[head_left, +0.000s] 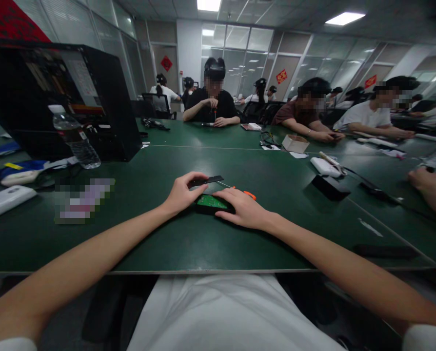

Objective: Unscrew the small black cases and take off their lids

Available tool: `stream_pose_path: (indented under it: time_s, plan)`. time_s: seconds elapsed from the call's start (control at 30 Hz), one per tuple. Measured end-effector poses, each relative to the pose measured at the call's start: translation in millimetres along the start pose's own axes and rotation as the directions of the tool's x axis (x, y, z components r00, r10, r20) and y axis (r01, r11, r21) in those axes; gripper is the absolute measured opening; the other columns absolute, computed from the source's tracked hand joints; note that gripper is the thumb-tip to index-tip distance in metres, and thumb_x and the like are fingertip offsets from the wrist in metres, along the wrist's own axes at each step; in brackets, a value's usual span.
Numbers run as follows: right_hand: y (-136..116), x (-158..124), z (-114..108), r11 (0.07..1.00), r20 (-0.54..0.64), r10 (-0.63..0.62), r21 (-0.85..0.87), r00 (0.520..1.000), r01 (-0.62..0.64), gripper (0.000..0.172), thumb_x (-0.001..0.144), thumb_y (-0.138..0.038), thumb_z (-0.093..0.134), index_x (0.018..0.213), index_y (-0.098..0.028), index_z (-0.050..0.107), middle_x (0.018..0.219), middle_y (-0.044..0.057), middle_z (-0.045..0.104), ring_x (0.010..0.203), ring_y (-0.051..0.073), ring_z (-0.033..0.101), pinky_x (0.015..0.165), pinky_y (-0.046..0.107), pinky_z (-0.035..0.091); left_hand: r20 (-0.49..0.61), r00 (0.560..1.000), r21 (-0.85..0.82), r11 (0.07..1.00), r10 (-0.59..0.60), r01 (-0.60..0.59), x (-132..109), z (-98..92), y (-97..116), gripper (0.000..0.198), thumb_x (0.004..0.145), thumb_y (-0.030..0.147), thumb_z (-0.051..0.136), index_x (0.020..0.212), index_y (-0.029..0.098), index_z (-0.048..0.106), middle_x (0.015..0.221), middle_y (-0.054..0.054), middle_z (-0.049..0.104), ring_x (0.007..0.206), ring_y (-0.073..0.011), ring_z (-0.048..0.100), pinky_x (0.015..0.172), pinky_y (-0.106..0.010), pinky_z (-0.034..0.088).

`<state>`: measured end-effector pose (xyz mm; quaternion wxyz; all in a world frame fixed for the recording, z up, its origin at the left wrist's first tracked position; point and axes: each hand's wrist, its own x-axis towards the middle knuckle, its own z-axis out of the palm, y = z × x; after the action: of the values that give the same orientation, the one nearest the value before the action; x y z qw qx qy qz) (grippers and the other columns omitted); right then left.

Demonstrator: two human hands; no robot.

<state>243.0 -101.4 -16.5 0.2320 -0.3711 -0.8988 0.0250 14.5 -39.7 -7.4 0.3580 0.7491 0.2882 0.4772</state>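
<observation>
A small black device with an exposed green circuit board (208,202) lies on the green table (188,243) in front of me. My left hand (183,193) is curled at its left side, with fingertips pinching a thin black strip (211,180) just beyond the device. My right hand (244,208) rests over the device's right side, fingers closed against it. An orange-handled tool (249,194) pokes out from behind my right hand.
An open black computer case (64,97) and a water bottle (77,139) stand at the left. A small cardboard box (294,143), a white device (326,166) and a black box (329,186) lie to the right. Several people sit at the far side; another person's hand (432,187) is at right.
</observation>
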Motion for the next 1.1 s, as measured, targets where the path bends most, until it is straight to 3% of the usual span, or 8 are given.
stream_pose_path:
  time_s: [0.2, 0.4, 0.63, 0.83, 0.97, 1.1]
  plan:
    - [0, -2, -4, 1.000, 0.003, -0.024, 0.018, 1.000, 0.024, 0.050, 0.097, -0.043, 0.059, 0.140, -0.021, 0.049, 0.131, 0.015, 0.064, 0.120, 0.029, 0.062, 0.103, 0.050, 0.050, -0.032, 0.998, -0.062, 0.997, -0.056, 0.054, 0, 1.4, 2, 0.025, 0.083, 0.029, 0.075, 0.103, 0.015, 0.071, 0.104, -0.009, 0.074, 0.101, -0.0217, 0.071, 0.095, -0.032, 0.054]
    - [1, -5, -8, 0.999, 0.021, -0.045, 0.006, 0.999, 0.045, 0.051, 0.096, -0.044, 0.059, 0.140, -0.019, 0.049, 0.130, 0.016, 0.065, 0.117, 0.030, 0.064, 0.102, 0.049, 0.051, -0.062, 0.962, -0.225, 0.943, -0.265, 0.245, 5, 3.8, -5, 0.019, 0.085, 0.028, 0.072, 0.099, 0.015, 0.067, 0.087, -0.004, 0.072, 0.071, -0.0193, 0.074, 0.069, -0.029, 0.058]
    - [-1, -4, -8, 0.999, 0.037, -0.029, 0.036, 0.999, 0.028, 0.054, 0.096, -0.047, 0.059, 0.143, -0.021, 0.048, 0.134, 0.016, 0.064, 0.122, 0.030, 0.061, 0.104, 0.050, 0.050, -0.078, 0.894, -0.435, 0.822, -0.442, 0.368, 12, 4.1, -19, 0.011, 0.095, 0.017, 0.062, 0.105, 0.013, 0.063, 0.101, -0.006, 0.069, 0.075, -0.0125, 0.074, 0.078, -0.026, 0.062]
    - [-14, 0, -6, 0.999, 0.049, -0.006, 0.037, 0.999, 0.004, 0.047, 0.099, -0.038, 0.055, 0.141, -0.019, 0.051, 0.134, 0.015, 0.064, 0.122, 0.028, 0.062, 0.105, 0.048, 0.050, -0.078, 0.852, -0.484, 0.767, -0.517, 0.421, 15, 4.2, -21, 0.009, 0.097, 0.012, 0.056, 0.105, 0.013, 0.062, 0.106, -0.007, 0.066, 0.074, -0.0105, 0.074, 0.077, -0.023, 0.062]
    - [-17, -7, -23, 0.999, 0.042, 0.034, 0.000, 0.999, -0.034, 0.045, 0.097, -0.035, 0.058, 0.140, -0.023, 0.054, 0.131, 0.012, 0.068, 0.118, 0.029, 0.066, 0.102, 0.048, 0.052, -0.051, 0.839, -0.491, 0.745, -0.542, 0.451, 14, 4.2, -17, 0.011, 0.096, 0.012, 0.059, 0.106, 0.013, 0.063, 0.105, -0.008, 0.068, 0.074, -0.0111, 0.074, 0.073, -0.022, 0.061]
    - [-3, -39, -60, 0.984, -0.126, 0.148, -0.077, 0.981, -0.159, 0.043, 0.095, -0.036, 0.059, 0.137, -0.025, 0.057, 0.133, 0.010, 0.068, 0.118, 0.029, 0.066, 0.101, 0.046, 0.052, -0.005, 0.821, -0.494, 0.715, -0.571, 0.495, 12, 4.8, -9, 0.013, 0.095, 0.014, 0.060, 0.108, 0.013, 0.063, 0.103, -0.010, 0.070, 0.073, -0.0130, 0.075, 0.069, -0.021, 0.061]
